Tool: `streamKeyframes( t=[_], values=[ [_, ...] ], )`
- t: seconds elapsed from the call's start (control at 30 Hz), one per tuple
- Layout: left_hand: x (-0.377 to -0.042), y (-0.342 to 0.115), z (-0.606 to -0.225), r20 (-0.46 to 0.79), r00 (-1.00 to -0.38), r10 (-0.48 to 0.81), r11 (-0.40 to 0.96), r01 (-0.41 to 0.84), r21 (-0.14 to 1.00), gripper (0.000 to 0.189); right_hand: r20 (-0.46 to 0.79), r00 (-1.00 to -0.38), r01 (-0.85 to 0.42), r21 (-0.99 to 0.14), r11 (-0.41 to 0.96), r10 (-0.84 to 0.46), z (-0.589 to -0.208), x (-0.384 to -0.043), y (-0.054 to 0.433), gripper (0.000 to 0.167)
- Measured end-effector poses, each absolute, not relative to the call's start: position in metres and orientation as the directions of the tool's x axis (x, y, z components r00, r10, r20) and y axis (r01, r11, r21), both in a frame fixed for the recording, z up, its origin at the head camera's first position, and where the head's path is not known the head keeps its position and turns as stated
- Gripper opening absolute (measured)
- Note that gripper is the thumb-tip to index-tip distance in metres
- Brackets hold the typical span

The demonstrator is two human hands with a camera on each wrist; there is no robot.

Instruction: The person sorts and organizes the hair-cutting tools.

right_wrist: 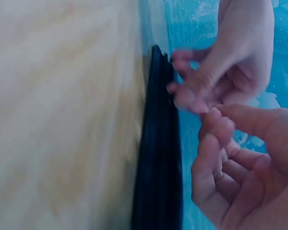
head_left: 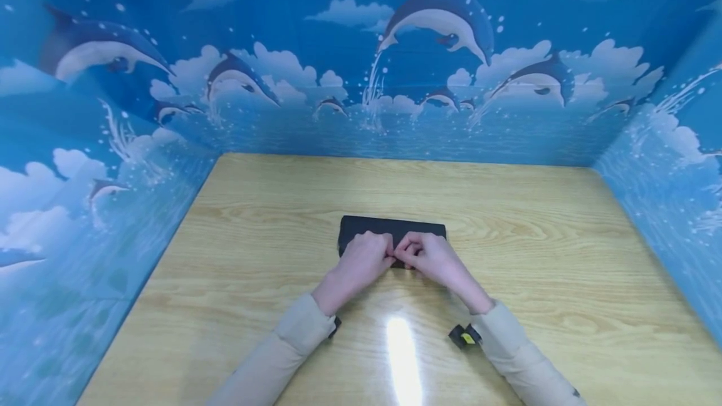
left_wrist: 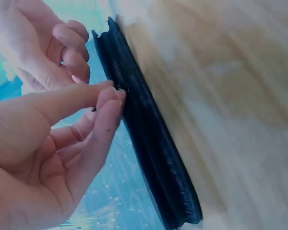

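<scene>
A flat black zippered case [head_left: 392, 226] lies on the table in front of both hands. Its long zip [left_wrist: 156, 167] runs down the edge facing the person. With thumb and index finger, my left hand [head_left: 363, 259] pinches at that zip near mid-length, apparently on the pull; its fingertips cover the pull itself. Close beside it, my right hand [head_left: 434, 257] has curled fingers, thumb and index tips together near the left fingertips. In the right wrist view, nothing clearly shows between the right fingertips [right_wrist: 213, 117].
The wood-grain table [head_left: 254, 205] surrounds the case. Blue dolphin-printed sheets [head_left: 350, 124] stand along its back and sides. Dark devices, one a wrist unit with yellow [head_left: 467, 337], sit at the sleeve cuffs. A bright light reflection lies near the front.
</scene>
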State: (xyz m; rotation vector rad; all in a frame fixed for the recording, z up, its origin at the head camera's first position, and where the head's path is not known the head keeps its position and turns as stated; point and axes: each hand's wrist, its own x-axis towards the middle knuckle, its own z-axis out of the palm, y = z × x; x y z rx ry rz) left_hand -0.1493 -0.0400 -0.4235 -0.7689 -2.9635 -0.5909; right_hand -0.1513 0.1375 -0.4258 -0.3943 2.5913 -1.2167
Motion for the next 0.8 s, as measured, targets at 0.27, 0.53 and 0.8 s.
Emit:
streamKeyframes(
  t=[0.27,0.53,0.8],
  values=[
    [-0.148,-0.043,-0.419,0.050,-0.906,0.419,0.854,0.413,0.317,0.013,0.152,-0.922,-0.364,-0.653,0.664,-0.355,-0.420,-0.161,0.157,0.021],
    [-0.147,-0.044,-0.418,0.047,-0.908,0.417,0.867,0.413,0.281,0.014,0.089,-0.891,-0.432,-0.472,0.768,-0.446,-0.428,-0.165,0.176,0.084],
    [-0.148,-0.044,-0.417,0.026,-0.900,0.436,0.865,0.427,0.265,0.017,-0.016,-0.903,-0.382,-0.431,0.817,-0.430,-0.435,-0.169,0.176,0.109]
  ],
)
